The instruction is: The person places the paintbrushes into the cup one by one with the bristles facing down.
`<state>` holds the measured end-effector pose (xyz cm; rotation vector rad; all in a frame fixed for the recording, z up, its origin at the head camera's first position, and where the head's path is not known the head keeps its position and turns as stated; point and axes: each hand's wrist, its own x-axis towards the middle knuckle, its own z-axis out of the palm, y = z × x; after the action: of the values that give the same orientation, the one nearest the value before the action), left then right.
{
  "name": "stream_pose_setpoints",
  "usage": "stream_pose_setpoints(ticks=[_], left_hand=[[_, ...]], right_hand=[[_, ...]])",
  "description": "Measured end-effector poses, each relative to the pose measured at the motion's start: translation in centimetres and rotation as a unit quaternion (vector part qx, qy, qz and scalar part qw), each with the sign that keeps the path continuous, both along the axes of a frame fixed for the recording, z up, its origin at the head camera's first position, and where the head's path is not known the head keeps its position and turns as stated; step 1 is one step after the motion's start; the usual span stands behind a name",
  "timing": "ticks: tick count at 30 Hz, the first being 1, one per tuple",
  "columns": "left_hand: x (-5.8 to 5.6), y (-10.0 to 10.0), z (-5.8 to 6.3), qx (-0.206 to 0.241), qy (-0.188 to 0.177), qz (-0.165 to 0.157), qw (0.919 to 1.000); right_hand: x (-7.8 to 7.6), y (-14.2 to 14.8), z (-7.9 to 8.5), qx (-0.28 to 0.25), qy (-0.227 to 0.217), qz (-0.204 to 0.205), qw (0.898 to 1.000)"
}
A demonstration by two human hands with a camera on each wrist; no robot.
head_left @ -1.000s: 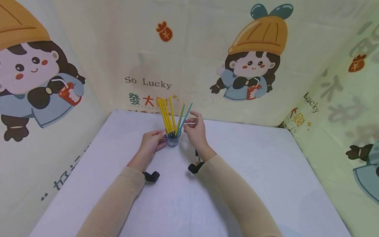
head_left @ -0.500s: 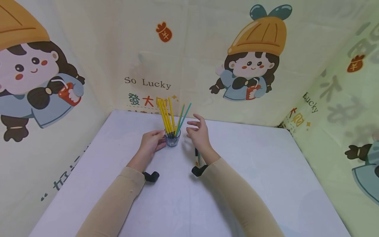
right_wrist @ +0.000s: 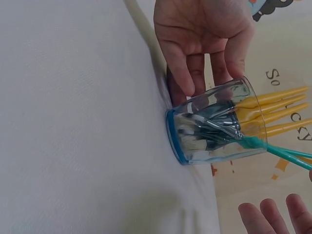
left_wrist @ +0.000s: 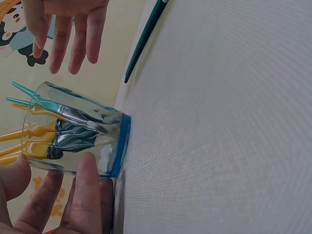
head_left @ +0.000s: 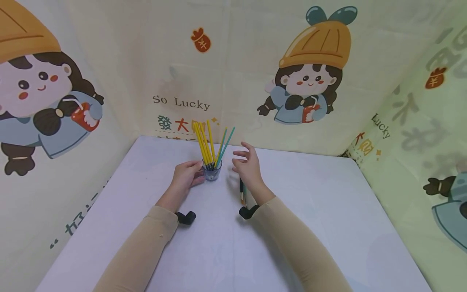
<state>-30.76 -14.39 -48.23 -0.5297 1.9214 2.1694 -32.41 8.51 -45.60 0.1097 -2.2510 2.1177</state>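
A clear glass cup (head_left: 211,173) with a blue base stands on the table, with several paintbrushes (head_left: 206,147) in it, bristles down. Most handles are yellow; two teal handles (head_left: 227,142) lean right. My left hand (head_left: 185,176) holds the cup from its left side, thumb near the rim (left_wrist: 14,178) and fingers against the wall. To the right of the cup, my right hand (head_left: 249,167) is raised with spread, loosely bent fingers and holds nothing. Beneath that hand lie paintbrushes (head_left: 241,192) on the table, partly hidden by the wrist.
A white cloth covers the table (head_left: 219,251). Patterned curtains (head_left: 240,81) stand behind and along both sides. Each wrist carries a black camera mount, the left mount (head_left: 187,217) and the right mount (head_left: 249,212) both just above the tabletop.
My right hand has drawn back from the teal handles, moving right and slightly toward me. The left hand has stayed at the cup.
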Motion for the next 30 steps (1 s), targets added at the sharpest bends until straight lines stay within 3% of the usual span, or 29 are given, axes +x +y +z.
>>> stream_pose_setpoints(ticks=[16,30], left_hand=[[0.0,0.0,0.1,-0.002,-0.008,0.005,1.0000],[-0.1,0.0,-0.1,-0.003,-0.005,0.004,1.0000]], right_hand=[[0.3,1.9,-0.6,0.003,-0.007,-0.002,1.000],[0.8,3.6,-1.4,0.016,-0.043,0.001,0.999]])
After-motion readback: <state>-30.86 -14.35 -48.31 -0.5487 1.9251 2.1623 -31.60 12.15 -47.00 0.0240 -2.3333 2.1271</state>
